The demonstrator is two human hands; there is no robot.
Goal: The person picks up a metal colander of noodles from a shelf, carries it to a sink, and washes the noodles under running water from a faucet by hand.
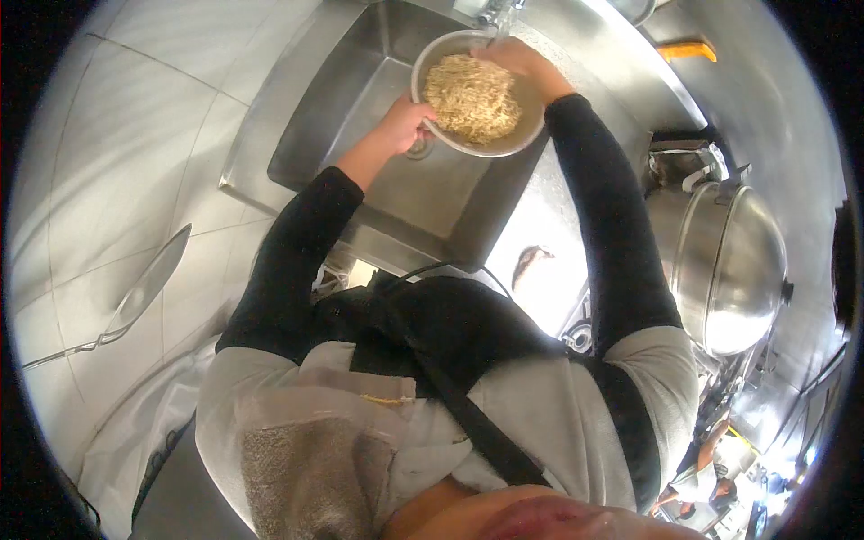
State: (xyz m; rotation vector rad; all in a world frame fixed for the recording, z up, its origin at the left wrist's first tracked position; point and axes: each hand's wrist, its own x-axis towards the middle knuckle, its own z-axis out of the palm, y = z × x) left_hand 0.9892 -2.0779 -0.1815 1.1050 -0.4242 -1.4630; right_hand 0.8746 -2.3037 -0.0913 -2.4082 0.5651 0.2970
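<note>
A round metal bowl [531,112] is held over the right part of the sink [423,202]. Inside it lies a heap of pale yellow, thin strands [472,99], like noodles or sprouts; I cannot tell which. My left hand [404,125] is closed on the bowl's left edge, with the thumb at the rim. At the far right edge, my right hand [515,59] grips the rim, its fingers reaching over the inside. Just beyond the bowl is a metal tap [500,16]; whether water runs from it is hard to make out.
A large lidded steel pot [733,270] stands at the right. Behind the counter [549,238] is an orange-handled tool [688,51]. A long-handled strainer or ladle [148,283] hangs at the left by the tiled wall [135,117]. Another person [697,481] shows at lower right.
</note>
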